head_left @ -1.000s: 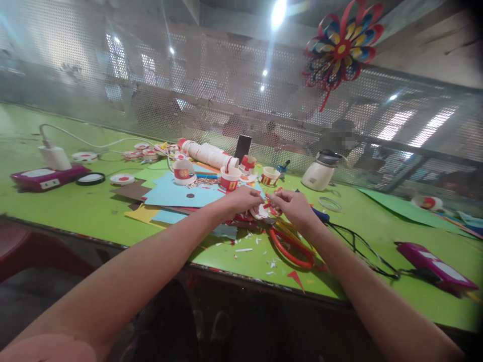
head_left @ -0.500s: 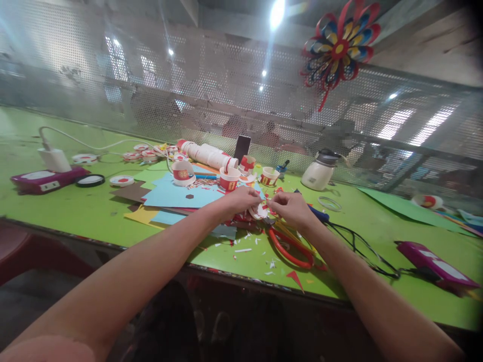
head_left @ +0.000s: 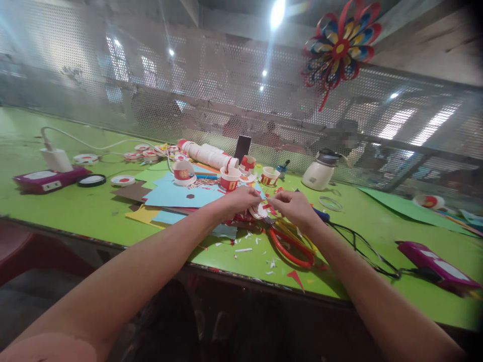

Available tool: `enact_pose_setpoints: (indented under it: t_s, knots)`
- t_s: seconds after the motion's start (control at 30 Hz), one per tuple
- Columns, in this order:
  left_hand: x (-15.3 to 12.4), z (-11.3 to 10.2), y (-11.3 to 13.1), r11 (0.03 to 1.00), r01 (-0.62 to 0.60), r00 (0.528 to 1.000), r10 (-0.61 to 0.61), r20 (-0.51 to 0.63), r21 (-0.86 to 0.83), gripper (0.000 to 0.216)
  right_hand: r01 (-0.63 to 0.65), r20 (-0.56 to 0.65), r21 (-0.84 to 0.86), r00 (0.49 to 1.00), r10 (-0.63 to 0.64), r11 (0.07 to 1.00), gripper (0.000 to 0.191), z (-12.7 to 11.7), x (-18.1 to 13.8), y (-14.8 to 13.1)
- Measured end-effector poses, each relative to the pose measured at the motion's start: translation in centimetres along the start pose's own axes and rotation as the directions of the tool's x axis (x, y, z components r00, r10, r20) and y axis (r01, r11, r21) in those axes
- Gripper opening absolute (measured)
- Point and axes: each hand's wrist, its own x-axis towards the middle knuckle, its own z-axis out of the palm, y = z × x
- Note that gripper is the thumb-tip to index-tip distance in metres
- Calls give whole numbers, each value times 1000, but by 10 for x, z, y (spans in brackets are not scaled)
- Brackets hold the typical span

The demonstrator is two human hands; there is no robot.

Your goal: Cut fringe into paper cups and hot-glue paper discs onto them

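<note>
Both my hands meet over the middle of the green table (head_left: 75,211). My left hand (head_left: 241,199) is closed, its fingertips pinching a small white-and-red cut paper cup piece (head_left: 260,210). My right hand (head_left: 292,205) is closed too and pinches the same piece from the right side. Red-handled scissors (head_left: 289,250) lie on the table just below my right hand. Paper scraps (head_left: 245,249) are scattered in front of my hands. Coloured paper sheets (head_left: 177,193) lie to the left.
Red-and-white paper cups (head_left: 229,178) and a lying stack of cups (head_left: 209,153) stand behind my hands. A white glue pot (head_left: 319,173), a phone (head_left: 242,147), a pink box with charger (head_left: 45,178), another pink box (head_left: 437,264) and a black cable (head_left: 362,246) lie around. A perforated metal screen stands behind, with a paper flower (head_left: 339,48) on it.
Hardly anything differs. My hands stay together on the small cup piece, with only slight shifts of the fingers and of the view.
</note>
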Motion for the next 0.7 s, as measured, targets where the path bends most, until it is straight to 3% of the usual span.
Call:
enact_pose_setpoints:
  t_s: [0.13, 0.37, 0.47, 0.7]
  knots:
    - [-2, -1, 1, 1000, 4, 999, -4, 33, 2, 17, 3, 8, 121, 1000, -4, 993, 26, -3, -2, -4]
    - [-6, -5, -1, 999, 21, 972, -13, 234, -31, 45, -90, 250, 348, 968, 0, 933, 14, 0, -6, -9]
    - [-3, -6, -5, 998, 31, 952, -14, 305, -54, 52, -140, 319, 372, 948, 15, 918, 11, 0, -7, -9]
    - [-1, -6, -4, 994, 66, 953, -36, 302, -91, 43, -203, 327, 331, 941, 89, 922, 13, -1, -6, -7]
